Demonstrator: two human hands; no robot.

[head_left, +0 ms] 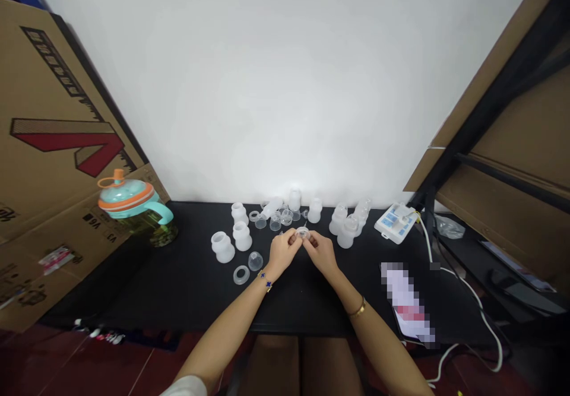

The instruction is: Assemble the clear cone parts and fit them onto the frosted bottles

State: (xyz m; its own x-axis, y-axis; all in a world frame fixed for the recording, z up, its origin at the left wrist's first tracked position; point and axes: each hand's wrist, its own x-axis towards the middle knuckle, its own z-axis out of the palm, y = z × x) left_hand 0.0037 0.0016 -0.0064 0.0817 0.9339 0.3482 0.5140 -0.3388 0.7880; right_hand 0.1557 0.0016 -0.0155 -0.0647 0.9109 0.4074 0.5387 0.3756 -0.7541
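Both hands meet over the middle of the black table. Between the fingertips of my left hand (284, 250) and my right hand (321, 250) is a translucent bottle collar ring (303, 231), gripped from both sides. A thin tip seems to rise from it, too small to make out. Left of my left wrist lie a clear dome cap (255, 260) and another loose collar ring (241, 275). Open-necked white baby bottles (223, 247) stand farther left. Beyond my hands are several clear caps and rings (275, 222). Bottles with tops fitted (348, 232) are grouped to the right.
At the left stands a large jug (131, 203) with a turquoise handle, beside a cardboard box (53, 146). To the right are a white case (396, 222), a phone (407, 304) and a white cable (472, 292). A white wall (285, 87) closes the back.
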